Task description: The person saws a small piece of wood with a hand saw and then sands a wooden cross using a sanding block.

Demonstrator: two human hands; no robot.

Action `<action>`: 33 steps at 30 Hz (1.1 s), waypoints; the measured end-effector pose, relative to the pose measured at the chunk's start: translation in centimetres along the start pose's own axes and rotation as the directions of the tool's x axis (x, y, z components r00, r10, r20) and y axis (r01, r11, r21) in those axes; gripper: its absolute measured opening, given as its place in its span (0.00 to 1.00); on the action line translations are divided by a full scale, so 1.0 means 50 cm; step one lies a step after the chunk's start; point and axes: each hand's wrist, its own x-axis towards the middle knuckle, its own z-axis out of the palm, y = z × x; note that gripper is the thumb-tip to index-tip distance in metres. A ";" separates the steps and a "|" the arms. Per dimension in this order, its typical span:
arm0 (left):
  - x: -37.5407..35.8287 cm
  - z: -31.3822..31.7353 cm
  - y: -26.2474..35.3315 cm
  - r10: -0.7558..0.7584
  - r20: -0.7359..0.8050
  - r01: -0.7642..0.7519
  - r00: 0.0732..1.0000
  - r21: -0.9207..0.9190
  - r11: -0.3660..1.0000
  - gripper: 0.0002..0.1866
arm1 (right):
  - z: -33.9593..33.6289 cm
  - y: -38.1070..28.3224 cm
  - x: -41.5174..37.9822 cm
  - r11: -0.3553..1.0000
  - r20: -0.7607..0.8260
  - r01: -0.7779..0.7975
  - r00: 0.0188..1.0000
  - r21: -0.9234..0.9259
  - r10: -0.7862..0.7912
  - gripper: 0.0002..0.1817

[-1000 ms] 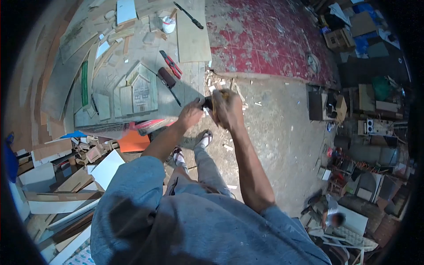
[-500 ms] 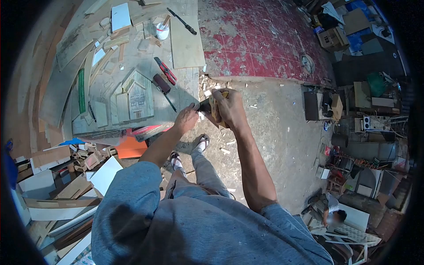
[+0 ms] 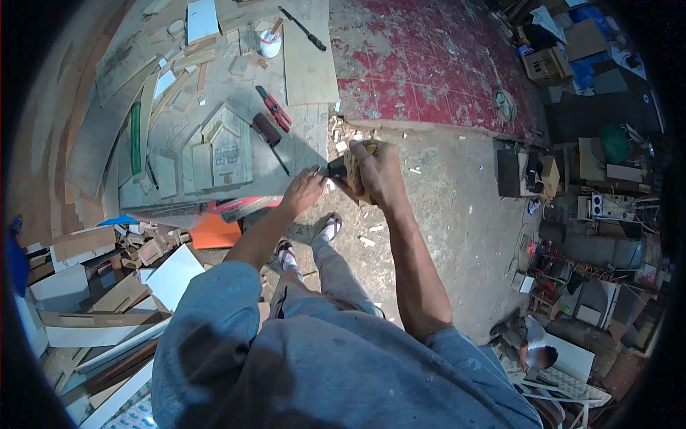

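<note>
My right hand point(image 3: 377, 171) is closed around a yellow-and-black hand tool point(image 3: 351, 170); its exact kind is hard to make out. The tool's dark front end points left, toward the table's near right corner. My left hand point(image 3: 306, 189) reaches to that corner, fingers stretched out and resting at the edge, close to the tool's tip. Whatever may lie under those fingertips is hidden. On the worktable point(image 3: 304, 154) beside them lie a dark brown roll-shaped piece with a thin rod point(image 3: 266, 130) and a red-and-black tool point(image 3: 274, 109). A small wooden house model point(image 3: 227, 154) lies farther left.
A white tub point(image 3: 270, 44), a thin board point(image 3: 309, 64) and wood strips lie on the table. Offcuts point(image 3: 128, 286) are heaped at lower left. Wood scraps litter the concrete floor point(image 3: 450, 214). Another person point(image 3: 532, 343) crouches at lower right.
The view has shifted slightly, so the table and floor appear a little to the right. My right hand still grips the tool. The left fingers look more spread at the table corner.
</note>
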 end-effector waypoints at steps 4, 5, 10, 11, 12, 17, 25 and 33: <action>-0.013 -0.009 0.007 0.098 -0.037 -0.093 0.994 0.125 0.988 0.17 | -0.016 -0.003 0.002 0.998 0.127 -0.022 0.992 -0.052 0.028 0.23; -0.016 -0.012 0.011 0.057 0.042 -0.060 0.997 0.080 0.995 0.17 | -0.019 -0.008 -0.012 0.999 0.114 -0.031 0.993 -0.028 0.034 0.23; -0.015 -0.031 0.028 0.024 0.002 -0.024 1.000 0.121 0.992 0.18 | 0.013 0.034 0.014 0.999 0.001 0.037 0.999 -0.023 -0.037 0.23; -0.008 -0.037 0.025 0.041 0.026 -0.044 0.999 0.136 0.990 0.18 | 0.013 0.033 0.037 0.999 0.052 0.006 0.999 -0.044 -0.004 0.23; -0.018 -0.038 0.030 0.063 0.067 -0.072 0.996 0.138 0.988 0.17 | 0.012 0.027 0.035 0.997 0.097 -0.044 0.994 -0.066 0.051 0.23; -0.020 -0.032 0.039 0.035 0.135 -0.054 0.990 0.140 0.989 0.20 | 0.012 0.057 0.039 0.999 0.046 -0.035 0.998 -0.004 0.035 0.25; -0.027 -0.043 0.047 0.048 0.076 -0.057 0.996 0.114 0.992 0.18 | 0.025 0.065 0.043 0.998 0.060 -0.049 0.997 -0.031 0.050 0.25; -0.010 -0.026 0.048 -0.046 -0.022 0.048 0.999 0.101 0.994 0.17 | -0.089 -0.063 0.022 0.999 -0.002 0.044 0.999 -0.031 -0.044 0.23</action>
